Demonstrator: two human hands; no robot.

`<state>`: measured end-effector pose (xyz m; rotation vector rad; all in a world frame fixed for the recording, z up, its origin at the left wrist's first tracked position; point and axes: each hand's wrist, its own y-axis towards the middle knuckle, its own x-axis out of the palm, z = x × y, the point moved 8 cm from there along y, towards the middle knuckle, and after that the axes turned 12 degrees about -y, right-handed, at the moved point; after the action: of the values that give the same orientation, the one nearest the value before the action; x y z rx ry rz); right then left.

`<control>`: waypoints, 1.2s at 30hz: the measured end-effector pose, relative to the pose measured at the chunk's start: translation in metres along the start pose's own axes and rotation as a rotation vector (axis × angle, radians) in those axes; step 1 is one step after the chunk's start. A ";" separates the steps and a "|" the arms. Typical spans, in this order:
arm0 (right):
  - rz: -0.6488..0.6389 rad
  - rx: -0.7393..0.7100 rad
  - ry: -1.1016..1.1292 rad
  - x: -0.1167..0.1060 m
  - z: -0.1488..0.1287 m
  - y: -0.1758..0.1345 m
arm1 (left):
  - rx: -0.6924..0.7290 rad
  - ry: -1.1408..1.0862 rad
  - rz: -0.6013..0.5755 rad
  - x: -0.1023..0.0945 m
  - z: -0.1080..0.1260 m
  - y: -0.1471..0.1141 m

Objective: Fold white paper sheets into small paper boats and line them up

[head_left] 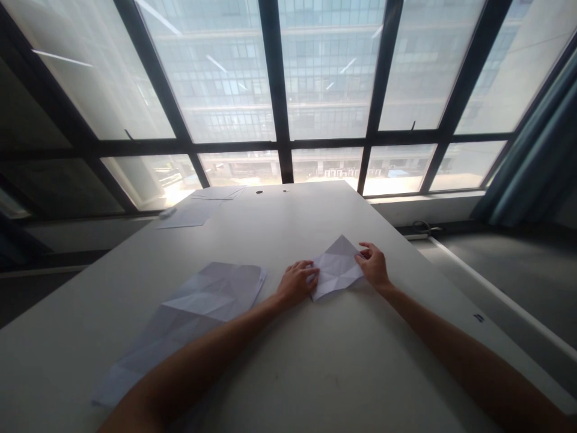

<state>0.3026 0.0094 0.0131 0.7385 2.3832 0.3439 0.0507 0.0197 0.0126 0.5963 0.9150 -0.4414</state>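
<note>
A small sheet of white paper, creased by folds, lies at an angle on the white table between my hands. One corner of it points away from me, toward the window. My left hand rests on its left edge, fingers bent and pressed on the paper. At the right corner my right hand pinches the sheet between thumb and fingers, the other fingers curled. Left of my left forearm lies a larger creased white sheet, partly hidden by that arm.
More white sheets lie at the table's far left. The white table has two small holes near its far edge, before a framed window. A blue curtain hangs at right. A small dark mark sits near the right edge.
</note>
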 end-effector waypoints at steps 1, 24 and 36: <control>0.018 -0.017 0.023 -0.003 -0.005 -0.001 | 0.015 -0.004 -0.007 0.001 0.001 0.000; -0.545 -0.702 -0.383 0.054 -0.081 -0.075 | 0.153 0.059 -0.223 0.026 0.012 0.000; -0.734 -0.584 -0.682 0.077 -0.044 -0.068 | 0.221 0.121 -0.336 0.024 0.020 -0.006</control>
<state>0.1961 -0.0033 -0.0170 -0.2740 1.6137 0.3629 0.0722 0.0001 0.0007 0.6777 1.0961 -0.8228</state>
